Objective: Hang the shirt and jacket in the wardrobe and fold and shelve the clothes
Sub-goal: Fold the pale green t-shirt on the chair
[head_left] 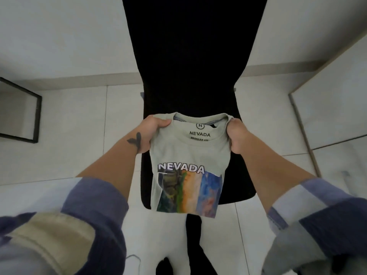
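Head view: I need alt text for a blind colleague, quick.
Both hands hold a folded pale green T-shirt printed NEVADA up by its shoulders, left hand and right hand gripping either side of the collar. It hangs above a black chair on a pale tiled floor.

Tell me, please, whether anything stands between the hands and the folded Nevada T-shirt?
Nothing does: the left hand and the right hand already grip the T-shirt at its shoulders, above the black chair.
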Tool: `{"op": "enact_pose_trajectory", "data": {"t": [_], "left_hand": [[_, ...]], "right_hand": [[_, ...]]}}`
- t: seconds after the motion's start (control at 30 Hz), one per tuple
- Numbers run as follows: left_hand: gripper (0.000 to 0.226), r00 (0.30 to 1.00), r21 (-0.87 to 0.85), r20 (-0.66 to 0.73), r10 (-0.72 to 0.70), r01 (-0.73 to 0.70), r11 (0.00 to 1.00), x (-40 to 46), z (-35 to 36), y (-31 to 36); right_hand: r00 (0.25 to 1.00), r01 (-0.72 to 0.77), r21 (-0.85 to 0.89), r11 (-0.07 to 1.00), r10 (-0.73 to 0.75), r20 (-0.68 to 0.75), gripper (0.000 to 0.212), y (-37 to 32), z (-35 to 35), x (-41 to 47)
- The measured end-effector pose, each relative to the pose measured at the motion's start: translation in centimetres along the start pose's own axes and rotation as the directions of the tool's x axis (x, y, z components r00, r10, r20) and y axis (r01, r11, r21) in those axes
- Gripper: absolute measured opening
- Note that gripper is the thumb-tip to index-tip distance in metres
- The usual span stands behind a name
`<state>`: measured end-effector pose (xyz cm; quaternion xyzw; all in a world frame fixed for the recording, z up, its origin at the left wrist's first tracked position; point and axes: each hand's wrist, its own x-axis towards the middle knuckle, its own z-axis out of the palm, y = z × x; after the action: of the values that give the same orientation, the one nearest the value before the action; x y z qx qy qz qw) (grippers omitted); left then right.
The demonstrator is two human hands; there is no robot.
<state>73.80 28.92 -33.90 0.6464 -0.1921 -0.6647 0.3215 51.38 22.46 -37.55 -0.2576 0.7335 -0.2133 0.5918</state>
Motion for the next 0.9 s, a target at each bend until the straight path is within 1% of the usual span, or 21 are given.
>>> {"op": "enact_pose_trajectory", "data": {"t": [0.03, 0.07, 0.13, 0.2, 0.27, 0.33, 0.37, 0.4, 0.43, 0.47, 0.5, 0.53, 0.57, 0.6, 0.63, 0.67, 0.7, 0.73, 0.8, 0.83, 0.9], "left_hand": [[0.014, 0.999, 0.001, -0.032, 0.019, -0.019, 1.000, 1.8, -0.1, -0.3], [0.026, 0.996, -0.006, -0.075, 0.039, -0.040, 0.999, 3.6, -0.2, -0.7], [0.059, 0.981, -0.022, -0.183, 0.072, -0.077, 0.997, 6.9, -0.6, -2.0], [0.062, 0.945, 0.015, -0.302, 0.127, -0.129, 0.992, 9.4, -0.5, -3.4], [0.060, 0.914, 0.083, -0.371, 0.166, -0.145, 0.986, 11.1, -0.3, -4.9], [0.059, 0.874, 0.218, -0.424, 0.236, -0.154, 0.964, 11.9, 0.2, -6.0], [0.057, 0.845, 0.305, -0.451, 0.288, -0.158, 0.939, 12.1, 0.5, -6.3], [0.055, 0.812, 0.384, -0.475, 0.340, -0.157, 0.910, 12.3, 0.8, -6.6], [0.056, 0.780, 0.451, -0.493, 0.386, -0.150, 0.880, 12.2, 1.1, -6.7], [0.059, 0.756, 0.500, -0.507, 0.413, -0.132, 0.856, 12.1, 1.4, -6.7], [0.062, 0.754, 0.532, -0.511, 0.413, -0.100, 0.841, 11.9, 1.8, -6.7], [0.065, 0.773, 0.550, -0.505, 0.384, -0.054, 0.833, 11.7, 2.2, -6.7], [0.066, 0.802, 0.558, -0.491, 0.340, -0.010, 0.830, 11.4, 2.5, -6.7], [0.065, 0.828, 0.560, -0.472, 0.302, 0.017, 0.828, 11.2, 2.8, -6.9], [0.060, 0.843, 0.552, -0.451, 0.293, 0.006, 0.834, 11.0, 2.9, -7.0], [0.053, 0.853, 0.524, -0.423, 0.305, -0.044, 0.850, 11.0, 2.8, -7.2], [0.046, 0.862, 0.464, -0.386, 0.328, -0.125, 0.877, 10.9, 2.6, -7.3], [0.040, 0.868, 0.377, -0.354, 0.348, -0.208, 0.903, 10.9, 2.4, -7.3], [0.035, 0.879, 0.223, -0.291, 0.378, -0.322, 0.920, 10.6, 1.9, -7.1], [0.035, 0.885, 0.185, -0.259, 0.387, -0.348, 0.919, 10.3, 1.8, -7.0], [0.037, 0.886, 0.160, -0.224, 0.405, -0.377, 0.912, 9.8, 1.9, -7.2]], "right_hand": [[0.999, 0.031, -0.022, 0.999, -0.031, -0.018, 0.040, 0.0, 0.4, 1.1], [0.997, 0.060, -0.051, 0.997, -0.062, -0.037, 0.039, 0.2, 0.8, 2.5], [0.991, 0.115, -0.088, 0.989, -0.120, -0.053, 0.038, 0.8, 1.8, 4.8], [0.985, 0.154, -0.114, 0.982, -0.162, -0.063, 0.035, 1.4, 2.7, 6.6], [0.973, 0.193, -0.153, 0.969, -0.209, -0.099, 0.033, 2.1, 3.3, 7.8], [0.954, 0.227, -0.235, 0.945, -0.264, -0.142, 0.034, 2.6, 3.6, 8.5], [0.938, 0.247, -0.321, 0.915, -0.309, -0.159, 0.034, 2.8, 3.8, 8.7], [0.913, 0.257, -0.461, 0.849, -0.370, -0.172, 0.034, 2.9, 3.9, 8.6], [0.873, 0.245, -0.640, 0.728, -0.453, -0.182, 0.035, 2.9, 4.0, 8.6], [0.822, 0.223, -0.787, 0.575, -0.545, -0.165, 0.038, 2.9, 4.2, 8.6], [0.770, 0.235, -0.872, 0.429, -0.630, -0.102, 0.041, 2.9, 4.5, 8.5], [0.726, 0.293, -0.906, 0.305, -0.688, 0.003, 0.043, 2.8, 4.9, 8.2], [0.694, 0.379, -0.906, 0.190, -0.706, 0.143, 0.044, 2.7, 5.5, 7.9], [0.674, 0.465, -0.881, 0.089, -0.681, 0.287, 0.046, 2.7, 6.1, 7.6], [0.664, 0.533, -0.846, 0.020, -0.629, 0.404, 0.048, 2.8, 6.7, 7.3], [0.660, 0.584, -0.812, -0.009, -0.577, 0.481, 0.053, 2.9, 7.3, 7.1], [0.662, 0.621, -0.784, 0.000, -0.536, 0.524, 0.060, 2.9, 7.7, 6.8], [0.673, 0.646, -0.762, 0.042, -0.504, 0.542, 0.066, 2.8, 8.0, 6.5], [0.719, 0.659, -0.733, 0.168, -0.425, 0.550, 0.073, 2.2, 8.1, 5.9], [0.741, 0.650, -0.731, 0.205, -0.384, 0.551, 0.070, 1.9, 8.1, 5.5], [0.767, 0.631, -0.747, 0.209, -0.308, 0.562, 0.048, 1.8, 7.9, 5.0]]}}
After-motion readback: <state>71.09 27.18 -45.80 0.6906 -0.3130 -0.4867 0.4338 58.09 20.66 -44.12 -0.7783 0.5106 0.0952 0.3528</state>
